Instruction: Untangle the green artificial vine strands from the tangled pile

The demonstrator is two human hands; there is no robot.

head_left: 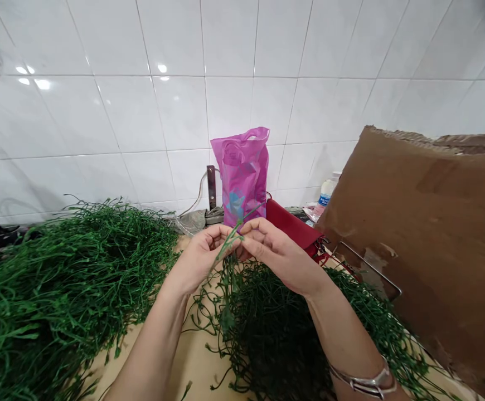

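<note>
My left hand (204, 252) and my right hand (276, 252) meet at the centre, raised over the tabletop. A thin, light green plastic-looking stem (228, 241) is pinched between the left thumb and fingers and slants up to the right. The right thumb and forefinger close on the same stem near its middle. Darker green stems (228, 303) hang just below the fingers; whether a hand grips these too is hidden. Under my right forearm lies a dark pile of the same stems (282, 328).
Another large heap of green stems (71, 267) covers the table's left side. A pink plastic bag (245, 175) stands by the tiled wall, with a red bag (293, 224) beside it. A big brown cardboard piece (426, 234) leans at the right, near a bottle (328, 189).
</note>
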